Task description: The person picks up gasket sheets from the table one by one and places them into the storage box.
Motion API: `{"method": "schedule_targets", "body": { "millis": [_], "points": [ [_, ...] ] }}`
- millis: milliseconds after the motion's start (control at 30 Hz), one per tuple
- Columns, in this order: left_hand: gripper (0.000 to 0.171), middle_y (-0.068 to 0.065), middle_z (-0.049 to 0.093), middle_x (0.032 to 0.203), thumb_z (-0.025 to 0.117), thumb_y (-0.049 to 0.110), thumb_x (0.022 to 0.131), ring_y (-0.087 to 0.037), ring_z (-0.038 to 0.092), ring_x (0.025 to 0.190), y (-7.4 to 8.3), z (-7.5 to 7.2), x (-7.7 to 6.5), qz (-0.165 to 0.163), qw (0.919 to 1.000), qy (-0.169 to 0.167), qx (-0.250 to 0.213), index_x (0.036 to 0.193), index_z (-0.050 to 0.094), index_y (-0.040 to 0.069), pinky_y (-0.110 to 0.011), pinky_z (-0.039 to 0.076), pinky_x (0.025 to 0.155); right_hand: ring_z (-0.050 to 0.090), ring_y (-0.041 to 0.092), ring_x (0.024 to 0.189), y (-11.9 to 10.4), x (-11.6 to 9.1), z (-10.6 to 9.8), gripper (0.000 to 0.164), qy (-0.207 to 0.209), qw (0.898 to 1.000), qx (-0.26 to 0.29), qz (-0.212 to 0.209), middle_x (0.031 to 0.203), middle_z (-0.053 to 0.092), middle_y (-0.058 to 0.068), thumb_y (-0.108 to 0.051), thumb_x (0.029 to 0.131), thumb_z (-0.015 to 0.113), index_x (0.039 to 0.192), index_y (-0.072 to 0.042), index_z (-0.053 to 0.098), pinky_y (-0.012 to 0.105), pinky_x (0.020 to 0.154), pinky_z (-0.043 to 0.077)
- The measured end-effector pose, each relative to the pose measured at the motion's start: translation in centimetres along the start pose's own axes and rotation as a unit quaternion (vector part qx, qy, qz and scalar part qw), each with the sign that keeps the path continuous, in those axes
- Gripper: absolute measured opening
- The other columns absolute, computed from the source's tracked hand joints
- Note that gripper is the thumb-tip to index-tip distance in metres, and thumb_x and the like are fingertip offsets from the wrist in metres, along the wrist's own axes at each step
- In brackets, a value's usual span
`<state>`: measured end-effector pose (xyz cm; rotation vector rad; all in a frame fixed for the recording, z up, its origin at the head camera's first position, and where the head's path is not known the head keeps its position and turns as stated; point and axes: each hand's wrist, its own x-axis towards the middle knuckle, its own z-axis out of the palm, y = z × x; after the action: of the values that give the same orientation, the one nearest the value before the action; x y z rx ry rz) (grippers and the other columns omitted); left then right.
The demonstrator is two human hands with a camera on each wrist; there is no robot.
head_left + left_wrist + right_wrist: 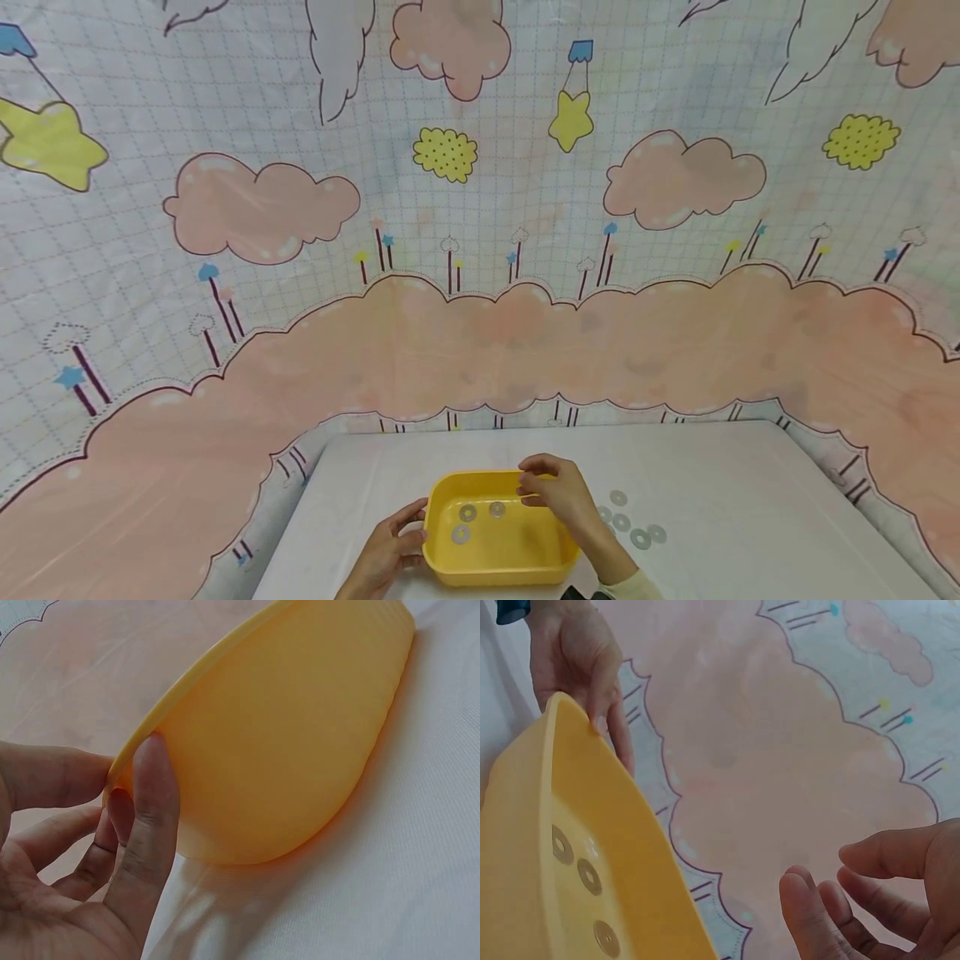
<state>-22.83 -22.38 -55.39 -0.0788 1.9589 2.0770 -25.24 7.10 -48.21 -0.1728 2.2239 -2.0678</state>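
Note:
A yellow plastic basin (500,575) sits on the white table, with three flat grey washers (461,533) lying apart on its floor. My left hand (390,546) holds the basin's left end. In the left wrist view its thumb (156,795) lies against the outer wall just under the rim, with the other fingers at the rim's edge. Above the basin's far right corner is my right hand (558,496), its fingers loosely bent. In the right wrist view a gap shows between thumb and fingers (810,907), with nothing held there.
Several more washers (641,538) lie in a loose group on the table (720,500) just right of the basin, partly behind the right wrist. A printed cloth (525,350) with clouds and stars hangs behind the table and along its sides.

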Motion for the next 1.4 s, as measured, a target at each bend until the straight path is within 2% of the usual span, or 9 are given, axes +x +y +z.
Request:
{"method": "schedule_targets", "body": {
  "millis": [167, 400, 667, 1000, 1400],
  "points": [
    [0.070, -0.011, 0.045, 0.127, 0.062, 0.006, 0.089, -0.013, 0.058, 0.081, -0.2, 0.0, 0.1, 0.000, 1.0000, -0.001, -0.002, 0.152, 0.031, -0.002, -0.030, 0.055, 0.070, 0.070, 0.019, 0.083, -0.1, -0.3, -1.1, 0.023, 0.021, 1.000, -0.009, 0.001, 0.099, 0.065, 0.012, -0.012, 0.091, 0.067, 0.109, 0.002, 0.065, 0.034, 0.075, 0.061],
    [0.071, -0.012, 0.044, 0.128, 0.063, 0.005, 0.089, -0.014, 0.058, 0.081, -0.3, -0.1, 0.2, -0.002, 1.0000, 0.002, -0.004, 0.152, 0.031, -0.001, -0.031, 0.056, 0.070, 0.071, 0.026, 0.085, -0.2, -0.5, -2.7, 0.023, 0.038, 0.999, -0.017, -0.009, 0.101, 0.065, 0.015, -0.009, 0.091, 0.066, 0.110, 0.004, 0.065, 0.034, 0.075, 0.061],
    [0.070, -0.012, 0.045, 0.127, 0.063, 0.006, 0.089, -0.013, 0.058, 0.080, -0.2, 0.0, 0.1, -0.002, 1.0000, 0.001, -0.002, 0.152, 0.032, -0.001, -0.031, 0.056, 0.070, 0.071, 0.023, 0.086, 0.4, -0.6, -4.6, 0.024, 0.059, 0.997, -0.041, -0.001, 0.105, 0.066, 0.015, -0.013, 0.091, 0.068, 0.111, 0.001, 0.067, 0.033, 0.076, 0.061],
    [0.070, -0.012, 0.045, 0.127, 0.063, 0.006, 0.089, -0.013, 0.058, 0.079, -0.1, 0.0, 0.1, -0.005, 1.0000, 0.002, 0.000, 0.152, 0.032, -0.001, -0.030, 0.055, 0.069, 0.069, 0.019, 0.086, 1.2, -0.7, -6.9, 0.021, 0.092, 0.994, -0.057, 0.006, 0.103, 0.066, 0.011, -0.011, 0.091, 0.067, 0.110, -0.003, 0.068, 0.031, 0.076, 0.060],
    [0.069, -0.012, 0.045, 0.128, 0.063, 0.006, 0.090, -0.013, 0.059, 0.078, 0.0, 0.1, 0.0, -0.008, 1.0000, 0.005, -0.003, 0.152, 0.032, 0.000, -0.030, 0.055, 0.069, 0.067, 0.015, 0.089, 1.7, -0.8, -9.4, 0.026, 0.106, 0.990, -0.087, -0.002, 0.108, 0.066, 0.011, -0.013, 0.092, 0.067, 0.116, -0.003, 0.066, 0.027, 0.079, 0.059]
  ]
}}
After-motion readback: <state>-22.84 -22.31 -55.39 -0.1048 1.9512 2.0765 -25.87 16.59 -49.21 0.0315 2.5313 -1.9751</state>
